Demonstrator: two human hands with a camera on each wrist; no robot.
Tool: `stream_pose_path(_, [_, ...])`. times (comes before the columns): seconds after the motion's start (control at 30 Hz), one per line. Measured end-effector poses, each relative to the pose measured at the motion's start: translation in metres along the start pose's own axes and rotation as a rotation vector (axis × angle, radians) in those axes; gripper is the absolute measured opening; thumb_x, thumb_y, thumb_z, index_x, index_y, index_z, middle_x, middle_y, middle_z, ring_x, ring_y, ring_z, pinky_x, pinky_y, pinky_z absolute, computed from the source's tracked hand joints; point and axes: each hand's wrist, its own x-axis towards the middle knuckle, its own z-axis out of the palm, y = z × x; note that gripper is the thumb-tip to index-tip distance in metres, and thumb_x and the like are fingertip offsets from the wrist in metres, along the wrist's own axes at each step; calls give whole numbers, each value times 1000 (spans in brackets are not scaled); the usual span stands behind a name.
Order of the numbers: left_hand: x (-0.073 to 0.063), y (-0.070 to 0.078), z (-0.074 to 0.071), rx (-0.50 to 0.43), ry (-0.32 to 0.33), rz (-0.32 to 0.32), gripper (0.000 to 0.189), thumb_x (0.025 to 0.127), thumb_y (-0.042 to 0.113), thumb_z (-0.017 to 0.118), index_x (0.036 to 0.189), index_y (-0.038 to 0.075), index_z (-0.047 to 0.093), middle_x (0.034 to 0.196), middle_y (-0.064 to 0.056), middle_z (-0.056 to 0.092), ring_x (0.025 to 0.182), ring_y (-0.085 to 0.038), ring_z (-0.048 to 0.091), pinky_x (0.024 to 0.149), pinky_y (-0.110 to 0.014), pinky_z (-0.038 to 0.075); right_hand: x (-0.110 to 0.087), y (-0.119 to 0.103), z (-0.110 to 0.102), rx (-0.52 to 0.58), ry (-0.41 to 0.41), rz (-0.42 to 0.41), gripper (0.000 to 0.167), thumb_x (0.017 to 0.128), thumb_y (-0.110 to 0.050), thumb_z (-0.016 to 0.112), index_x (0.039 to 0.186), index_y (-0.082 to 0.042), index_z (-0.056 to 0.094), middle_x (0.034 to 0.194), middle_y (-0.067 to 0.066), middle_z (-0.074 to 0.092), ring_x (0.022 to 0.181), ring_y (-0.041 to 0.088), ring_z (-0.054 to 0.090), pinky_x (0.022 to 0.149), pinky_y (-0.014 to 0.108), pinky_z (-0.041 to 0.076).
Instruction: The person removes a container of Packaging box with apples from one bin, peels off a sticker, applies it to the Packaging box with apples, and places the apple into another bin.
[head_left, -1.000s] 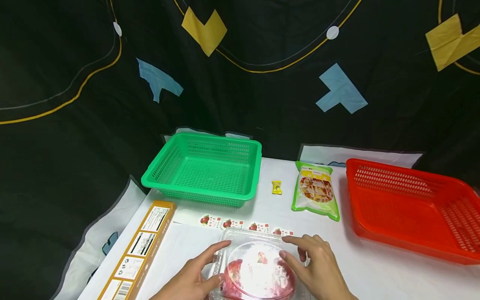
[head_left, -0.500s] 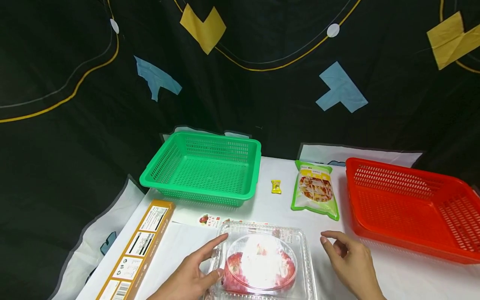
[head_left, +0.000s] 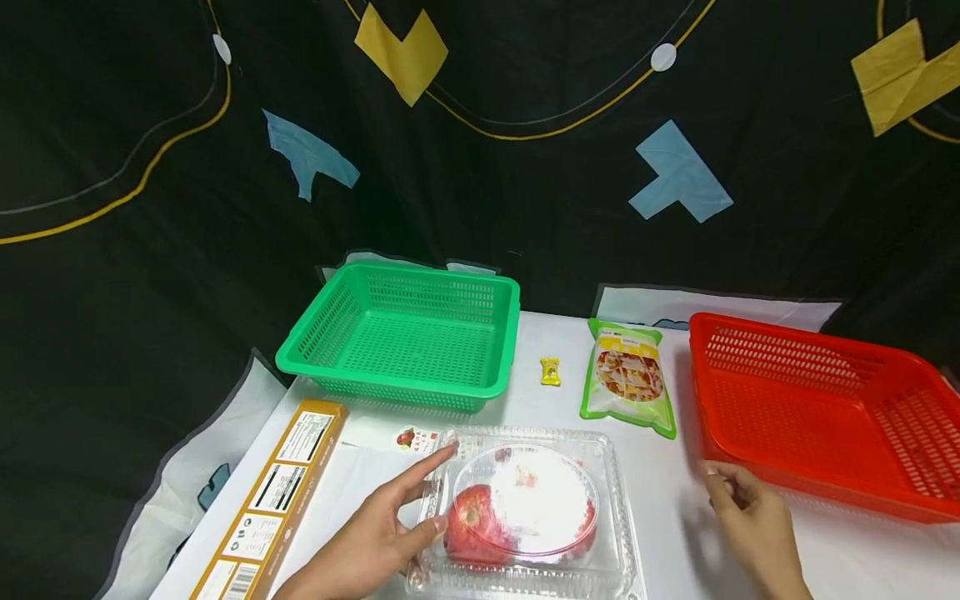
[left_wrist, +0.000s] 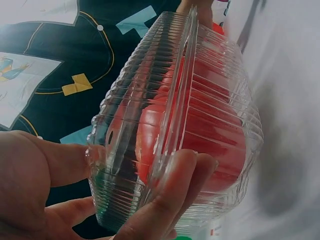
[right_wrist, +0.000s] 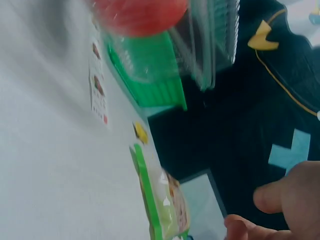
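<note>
A clear plastic clamshell box (head_left: pixel 627 533) holds red apples (head_left: pixel 472 533) under its closed lid, with glare over a small label (head_left: pixel 525 477) on top. My left hand (head_left: pixel 378 533) grips the box's left side; in the left wrist view its fingers (left_wrist: pixel 175 175) lie along the rim and lid edge. A shadow falls on the white table beside the box. My right hand (head_left: pixel 753 517) is away to the right, close to the red basket, with loosely bent fingers. Its thumb (right_wrist: pixel 270 197) and fingers have nothing between them in the right wrist view.
Behind the box, a strip of apple-picture stickers (head_left: pixel 416 439) is partly covered. A green basket (head_left: pixel 397 392) stands at the back left and a red basket (head_left: pixel 810 475) at the right. Between them lie a yellow wrapped candy (head_left: pixel 551 372) and a food bag (head_left: pixel 630 375). A long carton (head_left: pixel 277 492) lies left.
My right hand has come off the box's right side and moved right toward the red basket. The box, still in my left hand, has shifted slightly farther back over the sticker strip.
</note>
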Motion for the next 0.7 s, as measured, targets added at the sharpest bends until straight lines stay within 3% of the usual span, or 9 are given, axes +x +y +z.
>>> stream_pose_path(0.17, [1, 9, -2, -23, 0, -32, 70, 96, 9, 63, 154, 30, 30, 158, -13, 22, 47, -6, 47, 46, -37, 53, 6, 9, -7, 9, 1, 121, 34, 100, -29, 55, 112, 0, 70, 70, 1, 62, 61, 5, 52, 59, 23, 36])
stream_pose_path(0.33, [5, 14, -3, -26, 11, -43, 71, 95, 8, 64, 154, 30, 31, 158, -11, 23, 47, -8, 47, 48, -38, 54, 11, 20, -15, 92, -48, 244, 49, 104, -41, 43, 100, 2, 66, 72, 0, 62, 67, 8, 53, 65, 26, 36])
stream_pose_path(0.43, [7, 17, -4, -38, 11, -43, 71, 95, 8, 64, 155, 29, 30, 157, -16, 24, 47, -10, 49, 48, -39, 54, 15, 26, -18, 256, -67, 350, 52, 105, -44, 38, 88, -2, 65, 71, -3, 60, 68, 10, 53, 64, 27, 38])
stream_pose_path(0.53, [8, 20, -4, -53, 6, -40, 71, 96, 8, 63, 155, 29, 29, 155, -23, 24, 47, -11, 50, 48, -40, 53, 16, 31, -20, 527, -75, 417, 50, 105, -42, 38, 80, -6, 61, 69, -4, 56, 67, 11, 53, 62, 26, 42])
stream_pose_path(0.63, [9, 22, -3, -64, 3, -38, 71, 96, 8, 63, 155, 30, 29, 152, -28, 25, 47, -12, 51, 48, -39, 54, 17, 35, -21, 778, -96, 404, 43, 105, -36, 41, 79, -7, 58, 70, -2, 53, 67, 12, 54, 60, 24, 44])
stream_pose_path(0.7, [10, 24, -3, -61, 7, -37, 71, 96, 9, 63, 155, 31, 30, 152, -28, 25, 47, -12, 51, 48, -39, 54, 16, 37, -21, 866, -118, 369, 39, 105, -34, 43, 80, -7, 58, 71, -1, 52, 68, 13, 55, 59, 24, 45])
